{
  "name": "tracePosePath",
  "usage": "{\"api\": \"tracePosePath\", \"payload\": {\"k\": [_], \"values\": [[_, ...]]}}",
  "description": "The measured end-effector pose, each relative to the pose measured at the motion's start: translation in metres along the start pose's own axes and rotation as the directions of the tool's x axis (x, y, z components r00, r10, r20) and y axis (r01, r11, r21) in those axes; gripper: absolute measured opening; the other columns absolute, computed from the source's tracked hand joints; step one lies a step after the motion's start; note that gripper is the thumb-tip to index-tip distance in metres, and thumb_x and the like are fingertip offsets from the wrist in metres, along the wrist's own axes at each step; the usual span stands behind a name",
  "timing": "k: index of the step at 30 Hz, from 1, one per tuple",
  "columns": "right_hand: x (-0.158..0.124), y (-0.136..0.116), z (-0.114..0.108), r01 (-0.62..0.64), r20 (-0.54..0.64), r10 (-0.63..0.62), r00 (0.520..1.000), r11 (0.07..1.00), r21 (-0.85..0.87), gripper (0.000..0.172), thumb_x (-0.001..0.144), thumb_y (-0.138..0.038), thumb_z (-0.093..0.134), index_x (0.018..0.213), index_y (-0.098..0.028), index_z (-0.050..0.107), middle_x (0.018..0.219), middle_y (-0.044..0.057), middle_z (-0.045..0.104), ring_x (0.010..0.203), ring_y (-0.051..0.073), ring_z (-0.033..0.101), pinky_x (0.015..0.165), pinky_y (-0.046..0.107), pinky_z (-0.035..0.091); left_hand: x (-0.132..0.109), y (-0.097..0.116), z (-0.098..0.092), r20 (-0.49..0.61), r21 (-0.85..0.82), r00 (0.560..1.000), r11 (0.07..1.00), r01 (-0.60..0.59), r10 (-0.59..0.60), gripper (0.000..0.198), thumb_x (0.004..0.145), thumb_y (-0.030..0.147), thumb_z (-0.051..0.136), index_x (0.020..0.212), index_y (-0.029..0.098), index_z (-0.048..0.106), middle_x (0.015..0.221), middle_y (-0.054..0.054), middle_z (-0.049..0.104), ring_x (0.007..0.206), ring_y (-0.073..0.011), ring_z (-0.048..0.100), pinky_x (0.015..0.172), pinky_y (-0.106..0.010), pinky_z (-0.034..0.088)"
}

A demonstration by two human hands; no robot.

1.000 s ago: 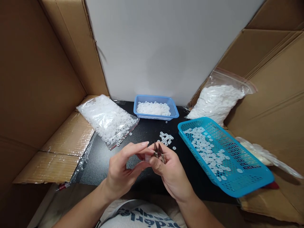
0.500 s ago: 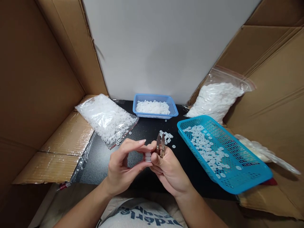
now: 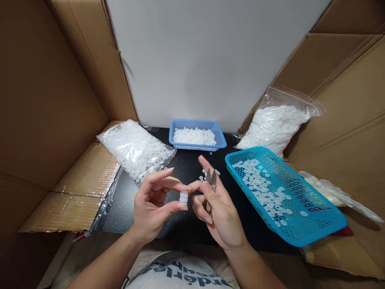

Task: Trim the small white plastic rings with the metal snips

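Observation:
My left hand (image 3: 152, 206) pinches a short stack of white plastic rings (image 3: 183, 198) between thumb and fingers, above the black table (image 3: 180, 164). My right hand (image 3: 218, 210) is beside it and holds small metal snips (image 3: 211, 180), blades pointing up; its index finger is raised and its thumb tip touches the top of the stack. A few loose white rings (image 3: 205, 176) lie on the table just beyond the hands.
A teal basket (image 3: 315, 212) with scattered rings sits tilted at right. A small blue basket (image 3: 221, 138) of rings stands at the back. Clear bags of white rings lie at left (image 3: 132, 148) and right (image 3: 275, 126). Cardboard walls (image 3: 45, 100) enclose the space.
The hands have drawn slightly apart. The ring stack is now plainly visible in my left fingers, and my right index finger has lifted with the snips.

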State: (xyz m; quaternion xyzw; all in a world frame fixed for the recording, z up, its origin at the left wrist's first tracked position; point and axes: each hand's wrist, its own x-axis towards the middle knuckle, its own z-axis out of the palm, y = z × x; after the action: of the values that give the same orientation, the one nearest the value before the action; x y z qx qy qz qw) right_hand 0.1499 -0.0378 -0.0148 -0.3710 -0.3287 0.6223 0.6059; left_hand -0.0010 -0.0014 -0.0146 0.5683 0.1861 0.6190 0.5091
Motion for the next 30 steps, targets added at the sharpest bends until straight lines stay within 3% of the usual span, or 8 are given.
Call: {"api": "tracePosePath", "payload": {"k": [5,8,11,13,19,23,27,30], "values": [[-0.001,0.002,-0.008,0.192,-0.001,-0.200,0.980,0.941,-0.279,0.082,0.103,-0.047,0.055,0.164,-0.047,0.000,0.114,0.005,0.072,0.044,0.008,0.043,0.038,0.024,0.034,-0.001,0.001,-0.001,0.004,-0.055,0.999,0.998,0.038,-0.038,0.061,0.076,0.007,0.089,0.129,0.031,0.072,0.098,-0.003,0.085,0.093,-0.0191,0.081,0.086,-0.028,0.066],[0.001,0.001,-0.016,0.213,-0.015,-0.240,0.971,0.887,-0.409,0.067,0.103,-0.051,0.054,0.162,-0.034,0.026,0.093,0.003,0.074,0.047,0.011,0.044,0.043,0.026,0.037,-0.002,0.000,-0.002,0.013,-0.077,0.997,0.994,0.071,-0.070,0.062,0.076,0.004,0.087,0.130,0.031,0.071,0.100,-0.002,0.085,0.095,-0.0186,0.080,0.086,-0.027,0.066],[0.000,-0.001,-0.022,0.161,0.040,-0.164,0.986,0.846,-0.508,0.052,0.103,-0.064,0.047,0.119,-0.019,0.068,0.057,-0.003,0.056,0.046,0.011,0.038,0.047,0.027,0.034,-0.002,-0.001,-0.002,0.015,-0.086,0.997,0.993,0.076,-0.075,0.063,0.076,0.004,0.088,0.130,0.031,0.071,0.100,-0.002,0.084,0.094,-0.0175,0.080,0.087,-0.026,0.065],[-0.003,-0.002,-0.025,0.198,0.067,-0.192,0.979,0.825,-0.530,0.056,0.100,-0.070,0.047,0.106,-0.019,0.068,0.056,-0.005,0.048,0.050,0.012,0.040,0.050,0.026,0.035,-0.002,0.000,-0.001,0.004,-0.069,0.997,0.995,0.075,-0.075,0.061,0.075,0.005,0.089,0.128,0.030,0.072,0.098,-0.002,0.085,0.092,-0.0183,0.080,0.085,-0.027,0.066],[-0.012,-0.010,-0.023,0.219,0.114,-0.187,0.976,0.805,-0.551,0.039,0.100,-0.060,0.056,0.110,-0.024,0.065,0.083,0.000,0.059,0.068,0.014,0.052,0.060,0.026,0.044,-0.001,0.006,0.002,-0.049,0.020,0.992,0.993,0.114,-0.113,0.044,0.072,0.011,0.092,0.111,0.025,0.077,0.093,-0.003,0.085,0.079,-0.0196,0.082,0.073,-0.027,0.068],[-0.009,-0.012,-0.013,0.224,0.088,-0.209,0.974,0.836,-0.500,0.039,0.086,-0.060,0.077,0.096,-0.023,0.067,0.077,-0.002,0.058,0.056,0.011,0.040,0.050,0.025,0.034,-0.004,0.000,0.002,0.002,0.276,0.990,0.951,-0.139,0.144,0.062,0.076,0.005,0.087,0.130,0.029,0.070,0.100,-0.003,0.084,0.085,-0.0185,0.080,0.079,-0.030,0.065],[-0.002,-0.002,0.000,0.224,0.032,-0.238,0.971,0.852,-0.473,0.036,0.081,-0.055,0.083,0.087,-0.021,0.071,0.071,-0.002,0.059,0.055,0.011,0.039,0.049,0.026,0.032,-0.007,-0.009,0.000,0.200,0.531,0.873,0.699,-0.479,0.446,0.075,0.079,0.001,0.080,0.144,0.031,0.060,0.105,-0.004,0.085,0.077,-0.0193,0.075,0.072,-0.034,0.062],[0.002,0.001,0.005,0.286,0.002,-0.321,0.947,0.841,-0.459,0.031,0.084,-0.050,0.082,0.079,-0.021,0.073,0.069,0.000,0.064,0.060,0.014,0.051,0.053,0.026,0.040,-0.008,-0.011,-0.002,0.284,0.591,0.822,0.585,-0.556,0.494,0.080,0.080,-0.003,0.077,0.149,0.032,0.056,0.104,-0.004,0.085,0.078,-0.0188,0.074,0.070,-0.031,0.061]]}}
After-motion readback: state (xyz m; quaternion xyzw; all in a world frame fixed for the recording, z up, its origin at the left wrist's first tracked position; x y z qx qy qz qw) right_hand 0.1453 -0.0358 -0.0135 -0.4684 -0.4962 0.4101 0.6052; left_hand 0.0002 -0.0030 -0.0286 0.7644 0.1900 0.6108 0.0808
